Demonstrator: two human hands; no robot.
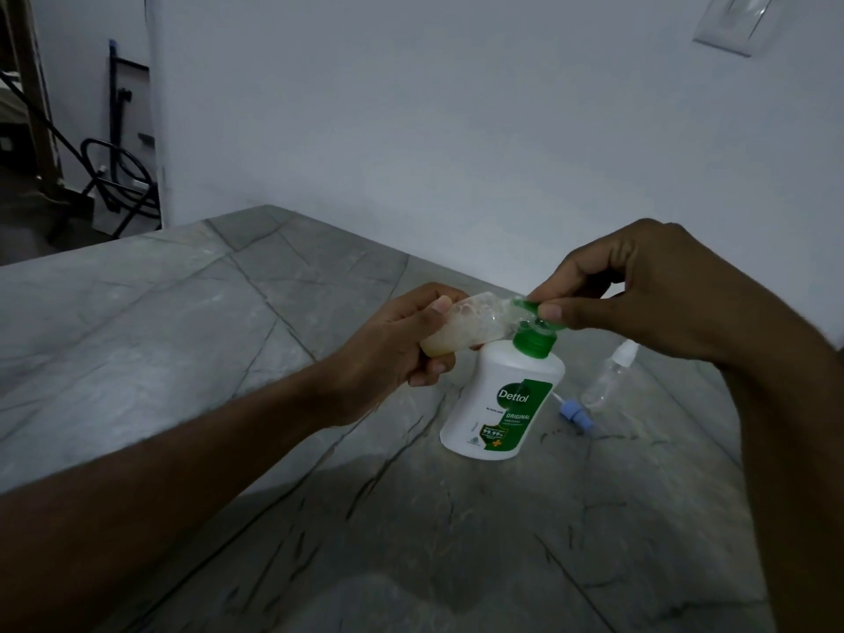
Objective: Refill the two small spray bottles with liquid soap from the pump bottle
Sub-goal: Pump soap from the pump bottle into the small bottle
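A white Dettol pump bottle (500,404) with a green pump head (532,333) stands on the grey stone counter (182,322). My left hand (402,340) holds a small clear spray bottle (466,326) tilted on its side, its open mouth against the pump's nozzle; pale soap and bubbles show inside. My right hand (639,290) rests thumb and fingers on the green pump head. A second small clear spray bottle (609,374) with a white cap stands right of the pump bottle. A blue and white sprayer top (573,413) lies on the counter between them.
A white wall (456,130) runs close behind the counter, with a switch plate (730,20) at upper right. Beyond the counter's left edge are a dark metal frame (114,175) and cables on the floor. Small drops mark the counter near the sprayer top.
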